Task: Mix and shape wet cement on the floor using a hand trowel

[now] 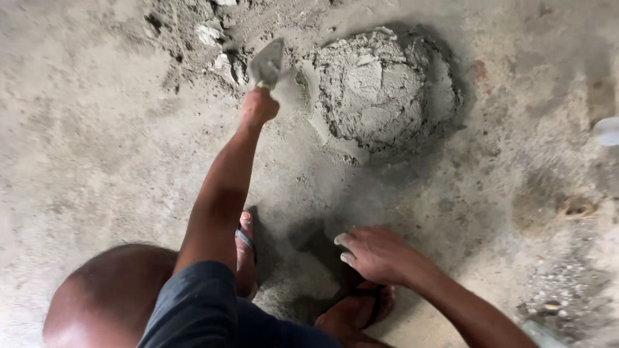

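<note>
My left hand (259,106) is stretched forward and closed around the handle of a trowel (267,62). The trowel's grey blade points up and away, over loose cement powder just left of a round mound of wet grey mortar (380,90) on the concrete floor. My right hand (377,254) hovers low near my body with fingers spread and nothing in it. It is just above my right foot (358,312) in a sandal.
My left foot (245,248) in a sandal and my bent left knee (106,296) are at the lower left. Pale rubble chunks (209,32) lie at the top left. A white object (607,131) sits at the right edge, with gravel and debris (554,290) at the lower right.
</note>
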